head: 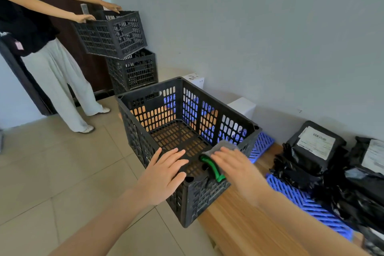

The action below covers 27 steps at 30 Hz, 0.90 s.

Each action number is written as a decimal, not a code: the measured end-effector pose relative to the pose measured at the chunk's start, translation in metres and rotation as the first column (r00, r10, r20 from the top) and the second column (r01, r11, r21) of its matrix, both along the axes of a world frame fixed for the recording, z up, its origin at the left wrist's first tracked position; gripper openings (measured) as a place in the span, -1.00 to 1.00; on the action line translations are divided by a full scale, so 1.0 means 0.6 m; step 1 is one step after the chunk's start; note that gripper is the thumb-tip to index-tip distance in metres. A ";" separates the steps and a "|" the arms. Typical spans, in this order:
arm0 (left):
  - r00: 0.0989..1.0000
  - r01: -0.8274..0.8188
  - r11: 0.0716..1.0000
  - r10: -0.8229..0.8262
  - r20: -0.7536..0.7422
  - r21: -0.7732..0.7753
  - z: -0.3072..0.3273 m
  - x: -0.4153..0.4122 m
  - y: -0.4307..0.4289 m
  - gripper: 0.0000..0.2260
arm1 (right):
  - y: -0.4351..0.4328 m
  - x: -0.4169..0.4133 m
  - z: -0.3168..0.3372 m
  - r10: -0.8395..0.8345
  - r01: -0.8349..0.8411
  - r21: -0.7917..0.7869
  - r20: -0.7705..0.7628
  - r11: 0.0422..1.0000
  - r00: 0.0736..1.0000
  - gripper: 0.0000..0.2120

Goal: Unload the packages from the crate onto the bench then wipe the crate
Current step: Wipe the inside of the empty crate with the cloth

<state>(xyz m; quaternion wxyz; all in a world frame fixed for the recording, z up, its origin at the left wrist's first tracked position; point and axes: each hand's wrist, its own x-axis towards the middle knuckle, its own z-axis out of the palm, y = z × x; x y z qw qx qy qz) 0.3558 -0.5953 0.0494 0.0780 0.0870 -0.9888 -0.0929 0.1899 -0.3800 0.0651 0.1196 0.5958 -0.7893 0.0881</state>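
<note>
Crate [207,195] sitting emptied on bench [239,218] edge | packages [311,151] lying piled alongside | left hand [164,174] resting on rim, fingers spread, apparently steadying | right hand [239,170] pressing cloth [220,147] with straight fingers, wiping rim

Probably a parcel-handling room: labelled black mailer bags [307,164] heaped right on the worktop [239,224], plastic crates [133,70] stacked far left.

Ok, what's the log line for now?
crate: empty | packages: on bench | left hand: rests on rim | right hand: presses cloth on rim
</note>
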 end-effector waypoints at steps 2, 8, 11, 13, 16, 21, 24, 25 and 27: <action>1.000 0.007 1.000 -0.008 -0.005 -0.030 -0.006 0.000 -0.003 -0.29 | -0.016 0.054 -0.020 0.083 -0.083 -0.010 0.020 0.996 0.996 -0.49; 0.999 0.019 1.000 -0.020 -0.026 -0.019 -0.010 -0.001 -0.004 -0.22 | -0.008 0.025 -0.031 0.131 -0.132 0.046 0.029 0.990 0.991 -0.30; 0.999 0.025 1.000 -0.025 -0.033 0.015 -0.008 0.000 -0.005 -0.21 | 0.008 -0.033 -0.014 -0.025 0.023 0.096 0.022 0.995 0.999 -0.14; 0.999 0.029 0.999 -0.028 -0.029 0.028 -0.008 0.000 -0.006 -0.23 | 0.021 -0.083 -0.010 -0.178 0.176 0.122 0.013 0.977 0.984 -0.15; 0.999 0.045 0.999 -0.044 -0.028 0.023 -0.011 -0.003 -0.012 -0.24 | 0.030 -0.146 -0.005 -0.306 0.305 0.164 -0.021 0.938 0.952 -0.23; 0.977 0.202 0.979 -0.204 0.057 0.042 0.012 -0.010 -0.046 -0.24 | 0.023 -0.181 0.028 -0.402 0.410 0.283 -0.088 0.867 0.911 -0.41; 0.967 0.237 0.966 -0.245 0.070 0.103 0.032 -0.019 -0.081 -0.29 | 0.025 -0.180 0.047 -0.484 0.466 0.275 0.000 0.841 0.875 -0.42; 0.971 0.224 0.967 -0.232 0.055 0.123 0.036 -0.024 -0.097 -0.29 | 0.023 -0.181 0.051 -0.524 0.494 0.275 0.041 0.825 0.851 -0.44; 0.979 0.197 0.969 -0.203 0.030 0.149 0.045 -0.034 -0.135 -0.26 | 0.012 -0.184 0.060 -0.607 0.559 0.265 0.158 0.786 0.779 -0.52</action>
